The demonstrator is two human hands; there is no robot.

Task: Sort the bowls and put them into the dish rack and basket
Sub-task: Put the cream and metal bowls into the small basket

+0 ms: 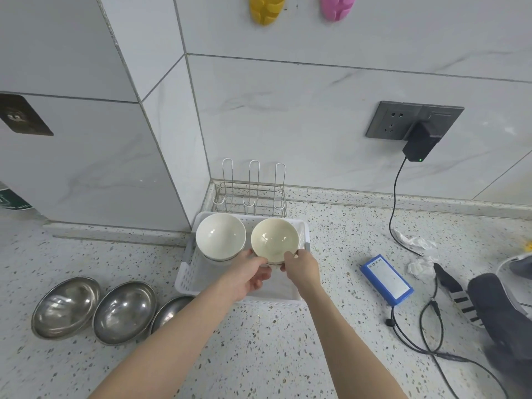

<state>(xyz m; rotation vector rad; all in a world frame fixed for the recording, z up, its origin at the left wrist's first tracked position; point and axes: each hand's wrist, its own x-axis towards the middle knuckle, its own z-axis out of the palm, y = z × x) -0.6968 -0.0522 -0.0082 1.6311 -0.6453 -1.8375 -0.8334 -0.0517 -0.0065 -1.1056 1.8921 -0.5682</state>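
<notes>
A cream ceramic bowl [274, 239] is held over the right side of the white plastic basket [188, 272]. My left hand [250, 275] grips its near underside and my right hand [302, 267] pinches its near right rim. A white ceramic bowl [220, 235], on top of a stack, sits in the basket's left side. Behind the basket stands a wire dish rack [253, 194] with nothing in it. Three steel bowls lie on the counter at the left: [66, 306], [124, 311] and a third steel bowl [169, 309] partly hidden by my left forearm.
The tiled wall corner stands close behind the rack. At the right lie a blue battery pack [386, 279], black cables [426, 338], crumpled wrappers [414, 243] and dark gear [501, 309]. A charger [419, 145] hangs from the wall socket.
</notes>
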